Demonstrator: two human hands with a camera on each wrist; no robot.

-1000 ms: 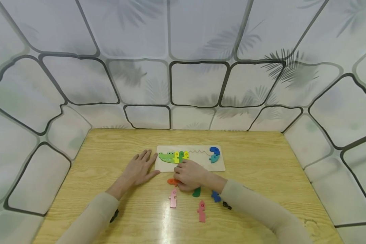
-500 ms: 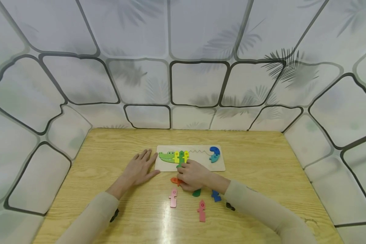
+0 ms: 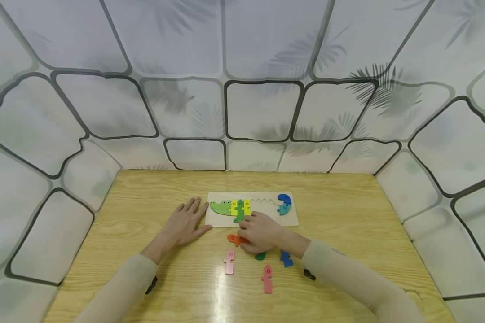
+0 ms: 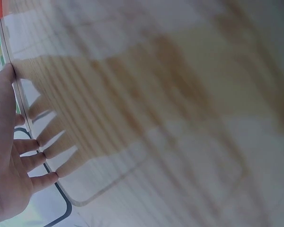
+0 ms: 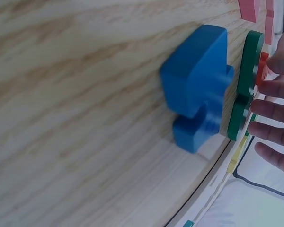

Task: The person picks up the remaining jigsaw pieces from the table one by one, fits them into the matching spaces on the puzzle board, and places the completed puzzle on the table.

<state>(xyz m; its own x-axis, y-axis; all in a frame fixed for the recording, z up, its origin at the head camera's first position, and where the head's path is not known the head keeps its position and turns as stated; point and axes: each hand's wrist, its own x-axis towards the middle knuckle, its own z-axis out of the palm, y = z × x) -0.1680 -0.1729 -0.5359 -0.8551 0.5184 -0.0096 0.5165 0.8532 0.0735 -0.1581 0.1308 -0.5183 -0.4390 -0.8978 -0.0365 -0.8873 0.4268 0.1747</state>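
Note:
A wooden crocodile puzzle board (image 3: 266, 220) lies mid-table, with the green head piece (image 3: 221, 207), yellow and green body pieces and a blue-teal tail (image 3: 284, 204) set in it. My left hand (image 3: 184, 223) rests spread on the table, fingertips at the board's left edge. Below the board, my right hand (image 3: 260, 233) pinches an orange puzzle piece (image 3: 233, 239) between thumb and fingers, its far end covered by the hand. A dark green piece (image 5: 248, 66) lies just under this hand, partly hidden in the head view. Beside it in the right wrist view is a blue piece (image 5: 194, 80).
Nearer me on the wooden table (image 3: 327, 215) lie a light pink piece (image 3: 229, 262) and a darker pink piece (image 3: 268, 279). A patterned wall panel (image 3: 262, 112) rises behind the table's far edge and along both sides.
My right hand has slid right a little, the orange piece moving with it. The green body piece's leg, earlier covered by the fingers, is now exposed. My left hand stays still.

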